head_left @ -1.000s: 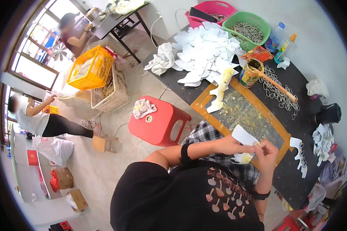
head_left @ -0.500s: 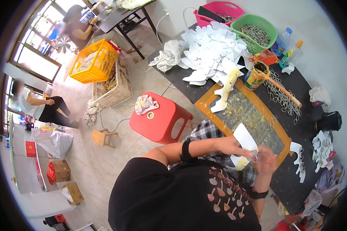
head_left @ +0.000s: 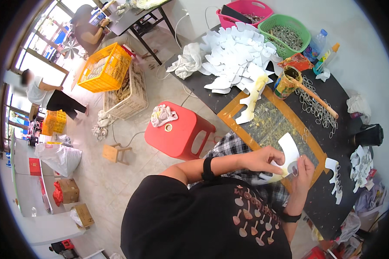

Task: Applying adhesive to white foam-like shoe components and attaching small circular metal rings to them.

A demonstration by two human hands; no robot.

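head view: i see my left hand (head_left: 260, 159) and right hand (head_left: 304, 172) close together, both pinching a curved white paper cutout (head_left: 288, 151) just above my lap, in front of the black worktable (head_left: 333, 207). its long axis runs up and away from me; the left hand grips its lower edge, the right its right side. a pile of white cutouts (head_left: 240, 56) lies well apart, beyond the orange-framed glass mat (head_left: 229, 113).

A: What's on the black counter (head_left: 333, 93)?
B: A heap of white cut-outs (head_left: 240, 54) at the far left, green basket (head_left: 287, 32) beyond, metal rings (head_left: 317, 108) right, a yellow-framed board (head_left: 274, 123) nearer.
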